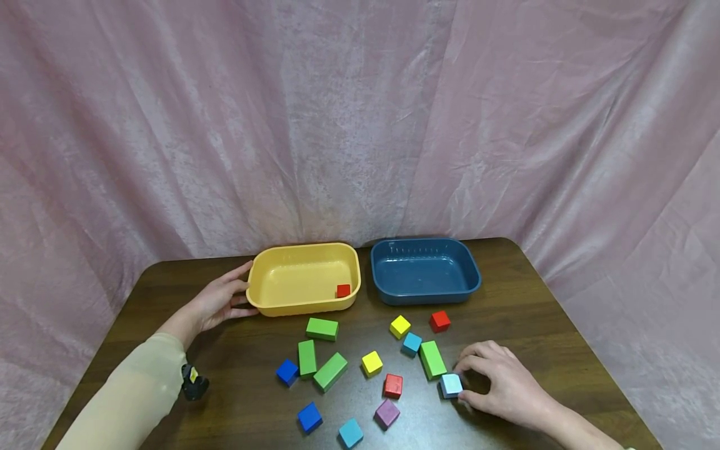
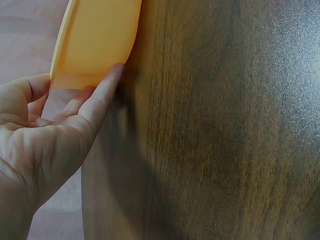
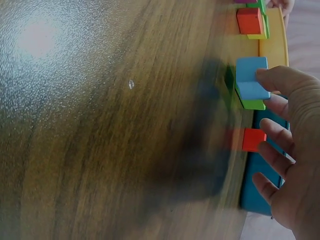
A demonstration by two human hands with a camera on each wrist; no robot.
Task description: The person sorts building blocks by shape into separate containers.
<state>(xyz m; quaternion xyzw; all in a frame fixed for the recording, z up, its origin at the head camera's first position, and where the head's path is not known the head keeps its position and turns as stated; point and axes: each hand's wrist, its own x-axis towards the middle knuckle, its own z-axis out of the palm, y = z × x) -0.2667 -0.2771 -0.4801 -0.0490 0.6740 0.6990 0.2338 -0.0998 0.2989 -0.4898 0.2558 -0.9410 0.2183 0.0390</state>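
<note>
My left hand (image 1: 216,303) holds the left end of a yellow plastic tray (image 1: 270,309), its thumb and fingers spread against the end wall. The left wrist view shows that hand (image 2: 55,125) against the yellow tray (image 2: 100,45). A small red cube (image 1: 343,290) lies inside the tray. At the right, my right hand (image 1: 509,381) pinches a light blue cube (image 1: 450,386) between thumb and index finger. The other fingers stay free of it in the right wrist view. Just beyond the light blue cube (image 3: 251,70) lies a green block (image 1: 432,360).
A dark blue tray (image 1: 427,299) stands right of the yellow one. Loose red, yellow, blue and purple cubes and several green blocks (image 1: 330,372) are scattered over the brown wooden table (image 1: 236,387). A pink curtain (image 1: 360,125) hangs behind the table.
</note>
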